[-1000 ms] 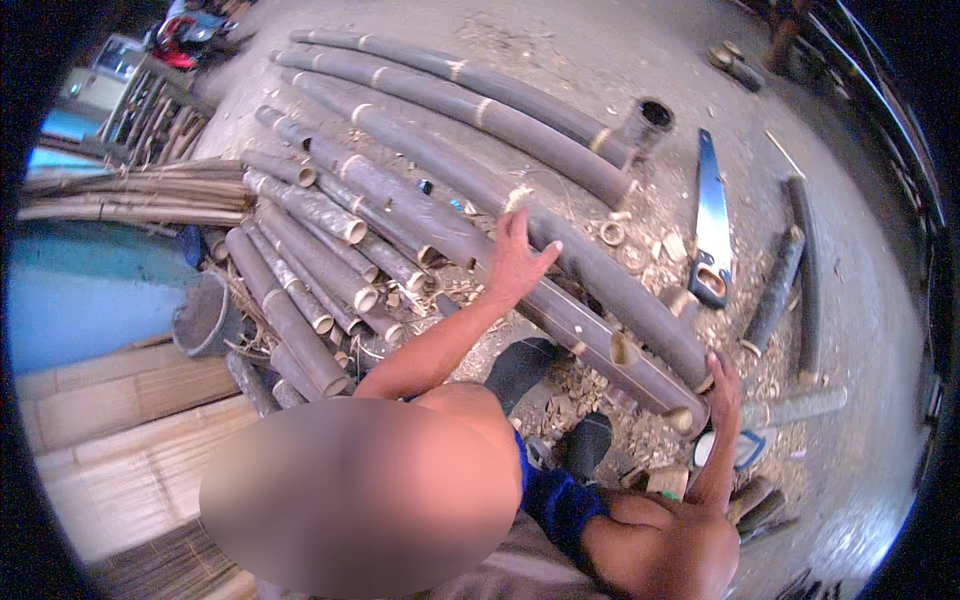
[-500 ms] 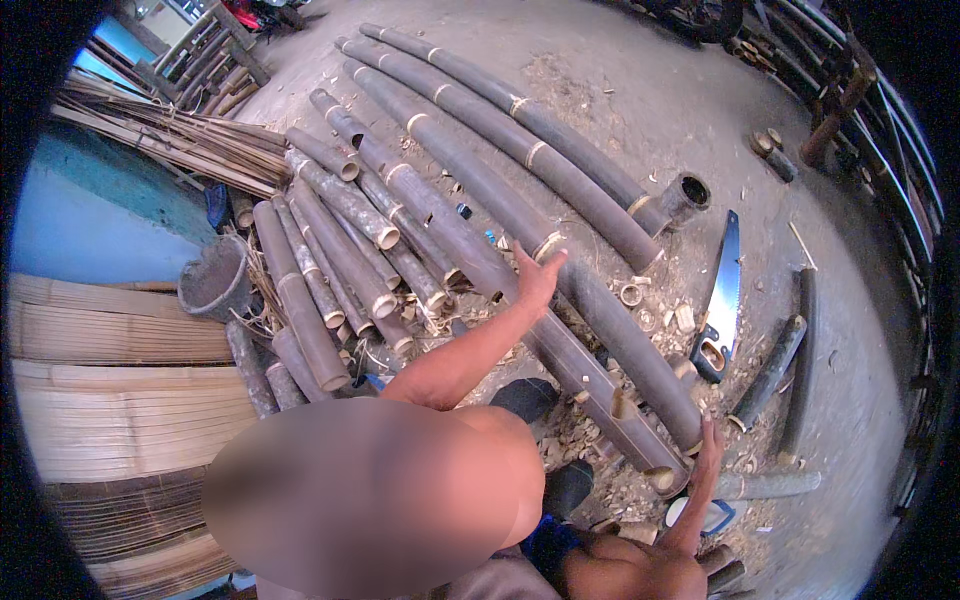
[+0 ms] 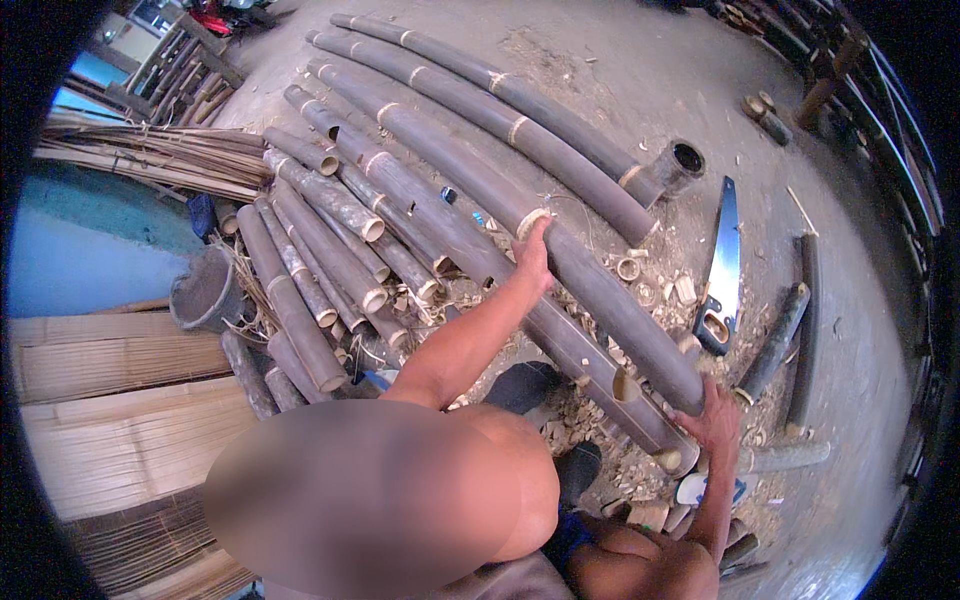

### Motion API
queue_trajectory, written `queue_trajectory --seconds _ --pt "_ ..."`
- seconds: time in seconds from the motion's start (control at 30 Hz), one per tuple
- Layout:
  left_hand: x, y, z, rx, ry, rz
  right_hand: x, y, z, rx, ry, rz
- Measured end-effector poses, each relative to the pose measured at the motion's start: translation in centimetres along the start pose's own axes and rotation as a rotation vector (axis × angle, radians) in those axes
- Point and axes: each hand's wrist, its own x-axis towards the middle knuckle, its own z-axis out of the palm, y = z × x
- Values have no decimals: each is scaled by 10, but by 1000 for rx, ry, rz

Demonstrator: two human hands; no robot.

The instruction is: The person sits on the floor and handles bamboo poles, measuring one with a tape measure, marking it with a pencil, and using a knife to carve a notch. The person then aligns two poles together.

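A long, dark bamboo pole (image 3: 625,300) slants from far left to near right, with both my hands on it. My left hand (image 3: 535,262) wraps it just past a pale node ring, thumb on top. At its near end my right hand (image 3: 714,416) grips around the rim, the fingers partly hidden. Alongside, on the side nearer me, lies another bamboo pole (image 3: 565,335) with several holes and notches cut in it. My left forearm crosses over this notched pole.
Two more long bamboo poles (image 3: 570,150) lie beyond. A handsaw (image 3: 722,265) rests on the floor at right, near short bamboo pieces (image 3: 775,340) and wood chips. Cut bamboo lengths (image 3: 295,285) are piled at left by a grey bucket (image 3: 208,290). An upright bamboo piece (image 3: 680,170) stands at the poles' end.
My left hand has closed around the pole from a spread-fingered touch. My right hand has gone from upright fingers beside the pole's end to gripping it. The view has shifted slightly.
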Motion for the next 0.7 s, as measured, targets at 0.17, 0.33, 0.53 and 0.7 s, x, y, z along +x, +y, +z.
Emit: queue_trajectory --seconds 0.17,0.33,0.53,0.7 --pt "-5 -2 6 -69 -93 -23 7 -19 -7 -125 -13 43" --pt "-17 -1 20 -88 51 10 -14 -13 26 -350 390 -94" --pt "-42 11 10 -187 -127 38 -11 -41 -23 -163 52 -7" --pt "-72 22 19 -184 -179 33 -17 -44 -10 -235 237 -73"
